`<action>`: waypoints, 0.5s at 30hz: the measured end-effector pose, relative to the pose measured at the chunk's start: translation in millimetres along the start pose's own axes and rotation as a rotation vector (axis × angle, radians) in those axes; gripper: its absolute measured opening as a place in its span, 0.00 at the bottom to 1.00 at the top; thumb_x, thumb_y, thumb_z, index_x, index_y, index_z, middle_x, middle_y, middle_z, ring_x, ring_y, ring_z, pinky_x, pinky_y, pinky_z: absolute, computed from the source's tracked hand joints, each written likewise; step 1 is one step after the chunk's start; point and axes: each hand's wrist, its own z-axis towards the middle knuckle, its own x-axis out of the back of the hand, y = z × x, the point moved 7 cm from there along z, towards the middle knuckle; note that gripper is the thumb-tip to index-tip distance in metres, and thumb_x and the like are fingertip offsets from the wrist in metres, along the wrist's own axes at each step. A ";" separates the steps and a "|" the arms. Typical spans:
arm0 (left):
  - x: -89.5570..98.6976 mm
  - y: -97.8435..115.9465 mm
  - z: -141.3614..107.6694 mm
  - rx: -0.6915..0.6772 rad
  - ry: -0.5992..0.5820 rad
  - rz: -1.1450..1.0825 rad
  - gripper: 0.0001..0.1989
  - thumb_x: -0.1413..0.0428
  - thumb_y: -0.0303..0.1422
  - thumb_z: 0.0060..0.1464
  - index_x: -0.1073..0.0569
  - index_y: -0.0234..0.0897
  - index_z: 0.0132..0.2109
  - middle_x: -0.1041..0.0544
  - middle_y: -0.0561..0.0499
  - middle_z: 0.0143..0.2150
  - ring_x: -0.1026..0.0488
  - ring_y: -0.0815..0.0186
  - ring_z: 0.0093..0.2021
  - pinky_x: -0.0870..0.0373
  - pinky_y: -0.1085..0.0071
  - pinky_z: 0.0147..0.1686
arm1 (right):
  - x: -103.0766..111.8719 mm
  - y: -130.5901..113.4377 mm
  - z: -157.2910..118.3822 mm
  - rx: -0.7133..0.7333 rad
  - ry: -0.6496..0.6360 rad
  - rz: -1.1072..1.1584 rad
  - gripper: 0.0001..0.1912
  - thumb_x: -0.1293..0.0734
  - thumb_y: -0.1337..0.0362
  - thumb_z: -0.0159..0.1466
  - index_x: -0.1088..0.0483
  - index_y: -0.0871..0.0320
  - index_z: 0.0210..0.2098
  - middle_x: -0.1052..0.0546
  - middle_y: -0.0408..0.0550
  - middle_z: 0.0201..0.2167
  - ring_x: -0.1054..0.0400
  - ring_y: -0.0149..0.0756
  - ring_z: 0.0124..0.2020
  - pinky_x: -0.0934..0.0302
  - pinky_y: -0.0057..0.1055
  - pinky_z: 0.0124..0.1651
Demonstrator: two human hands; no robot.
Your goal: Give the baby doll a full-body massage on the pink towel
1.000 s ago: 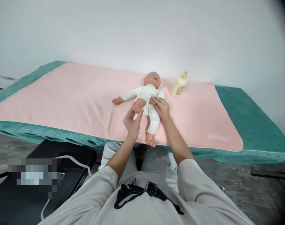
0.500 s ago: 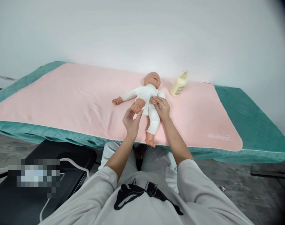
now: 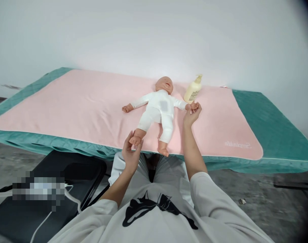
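Note:
A baby doll (image 3: 159,106) with a white cloth body lies on its back on a pink mat (image 3: 88,101), head toward the wall. My left hand (image 3: 131,153) is closed around the doll's foot on the left side, thumb and fingers on either side of the ankle. My right hand (image 3: 192,116) grips the doll's hand on the right side, with that arm stretched outward. The doll's other arm and leg rest on the mat. Just beyond my right hand stands a cream pump bottle (image 3: 193,90).
The pink mat covers most of a green padded table cover (image 3: 273,118), set against a pale wall (image 3: 154,37). A black chair (image 3: 75,168) is at the lower left, with white cables and a blurred item on it. Grey floor shows below.
My left hand has drawn the doll's bent leg down and straightened it toward me. My right hand has carried the doll's arm from across its body out to the right.

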 end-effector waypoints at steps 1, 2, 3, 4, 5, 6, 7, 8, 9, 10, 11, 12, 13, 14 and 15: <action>4.0 -3.0 -4.6 -0.005 0.003 0.019 0.31 0.35 0.37 0.52 0.30 0.37 0.62 0.26 0.41 0.60 0.27 0.55 0.60 0.29 0.60 0.60 | 3.1 9.6 3.2 -0.036 0.025 0.005 0.29 0.38 0.54 0.67 0.46 0.60 0.62 0.38 0.64 0.63 0.36 0.45 0.64 0.40 0.56 0.65; 7.5 -6.0 -9.1 -0.011 0.004 0.040 0.31 0.34 0.37 0.51 0.30 0.37 0.62 0.26 0.41 0.60 0.26 0.55 0.59 0.29 0.60 0.60 | 6.5 17.4 5.9 -0.046 0.057 0.002 0.29 0.39 0.53 0.67 0.47 0.60 0.62 0.37 0.65 0.62 0.34 0.45 0.63 0.39 0.56 0.64; 10.4 -9.0 -13.5 -0.014 0.003 0.062 0.31 0.34 0.37 0.51 0.29 0.38 0.62 0.25 0.41 0.60 0.26 0.55 0.59 0.29 0.59 0.60 | 10.2 23.4 8.0 -0.034 0.094 -0.009 0.28 0.40 0.53 0.68 0.47 0.61 0.61 0.36 0.66 0.61 0.32 0.45 0.61 0.37 0.56 0.63; 12.8 -11.8 -17.8 -0.015 0.001 0.085 0.30 0.34 0.37 0.51 0.29 0.38 0.61 0.25 0.42 0.59 0.26 0.55 0.59 0.29 0.58 0.60 | 13.5 28.0 9.5 -0.014 0.127 -0.022 0.27 0.40 0.52 0.68 0.46 0.61 0.60 0.34 0.65 0.59 0.31 0.45 0.59 0.35 0.56 0.62; 14.8 -14.5 -21.8 -0.014 -0.002 0.114 0.30 0.34 0.37 0.50 0.28 0.38 0.60 0.24 0.42 0.59 0.26 0.55 0.59 0.29 0.57 0.60 | 16.3 32.3 10.6 -0.005 0.154 -0.035 0.27 0.41 0.51 0.68 0.46 0.61 0.60 0.33 0.65 0.58 0.30 0.44 0.58 0.35 0.56 0.61; 16.4 -16.9 -25.5 -0.013 -0.006 0.149 0.30 0.34 0.37 0.50 0.28 0.38 0.60 0.24 0.43 0.58 0.26 0.55 0.58 0.29 0.57 0.60 | 18.5 36.7 11.4 -0.017 0.171 -0.045 0.27 0.41 0.51 0.68 0.46 0.61 0.60 0.33 0.65 0.57 0.30 0.44 0.58 0.36 0.57 0.62; 17.8 -19.0 -28.7 -0.013 -0.011 0.191 0.29 0.34 0.38 0.50 0.28 0.38 0.59 0.23 0.43 0.57 0.25 0.54 0.57 0.29 0.56 0.60 | 20.2 41.5 11.9 -0.054 0.180 -0.051 0.27 0.41 0.51 0.68 0.47 0.61 0.60 0.33 0.65 0.57 0.31 0.45 0.59 0.37 0.58 0.63; 18.6 -20.7 -31.5 -0.017 -0.020 0.240 0.29 0.34 0.38 0.50 0.27 0.38 0.59 0.23 0.42 0.56 0.24 0.54 0.56 0.28 0.55 0.59 | 21.9 46.2 12.1 -0.109 0.185 -0.055 0.28 0.40 0.52 0.68 0.48 0.62 0.60 0.34 0.67 0.58 0.32 0.45 0.61 0.40 0.58 0.65; 19.0 -21.9 -33.7 -0.028 -0.030 0.291 0.28 0.35 0.38 0.51 0.27 0.37 0.58 0.22 0.42 0.55 0.24 0.54 0.55 0.28 0.55 0.58 | 23.7 50.2 12.0 -0.169 0.192 -0.058 0.28 0.39 0.54 0.67 0.49 0.63 0.60 0.36 0.68 0.59 0.34 0.45 0.62 0.42 0.57 0.67; 19.0 -22.5 -35.5 -0.047 -0.042 0.339 0.27 0.35 0.38 0.51 0.26 0.37 0.57 0.22 0.42 0.54 0.24 0.53 0.55 0.28 0.54 0.58 | 25.4 53.1 11.7 -0.223 0.198 -0.062 0.29 0.38 0.56 0.67 0.51 0.64 0.61 0.37 0.70 0.60 0.35 0.46 0.64 0.43 0.56 0.68; 18.5 -23.0 -36.8 -0.072 -0.056 0.381 0.26 0.36 0.38 0.52 0.26 0.37 0.57 0.22 0.41 0.54 0.24 0.53 0.54 0.28 0.54 0.57 | 26.9 54.7 11.6 -0.262 0.202 -0.067 0.30 0.37 0.58 0.67 0.51 0.65 0.61 0.37 0.70 0.61 0.36 0.46 0.65 0.44 0.55 0.69; 18.1 -23.5 -37.7 -0.097 -0.067 0.417 0.25 0.36 0.39 0.52 0.26 0.37 0.56 0.22 0.41 0.54 0.24 0.52 0.55 0.29 0.53 0.58 | 28.2 55.5 11.6 -0.286 0.203 -0.068 0.30 0.37 0.60 0.66 0.52 0.65 0.62 0.38 0.70 0.61 0.37 0.46 0.65 0.44 0.54 0.69; 17.8 -24.1 -38.3 -0.118 -0.072 0.447 0.25 0.37 0.39 0.52 0.25 0.37 0.56 0.22 0.41 0.54 0.25 0.52 0.56 0.30 0.52 0.58 | 28.8 56.0 12.0 -0.298 0.199 -0.064 0.30 0.37 0.61 0.66 0.52 0.64 0.62 0.38 0.70 0.62 0.37 0.46 0.66 0.45 0.54 0.69; 17.7 -25.2 -38.6 -0.131 -0.074 0.470 0.25 0.37 0.39 0.53 0.25 0.38 0.56 0.22 0.41 0.54 0.25 0.52 0.56 0.30 0.52 0.59 | 28.6 56.6 12.7 -0.301 0.186 -0.054 0.30 0.38 0.61 0.66 0.53 0.63 0.62 0.39 0.69 0.63 0.38 0.46 0.67 0.46 0.55 0.70; 17.9 -26.5 -38.7 -0.137 -0.071 0.485 0.25 0.37 0.40 0.53 0.25 0.38 0.57 0.23 0.41 0.55 0.26 0.52 0.56 0.31 0.53 0.59 | 27.6 57.8 13.5 -0.302 0.162 -0.039 0.30 0.38 0.60 0.67 0.53 0.62 0.63 0.40 0.69 0.64 0.40 0.46 0.68 0.47 0.56 0.70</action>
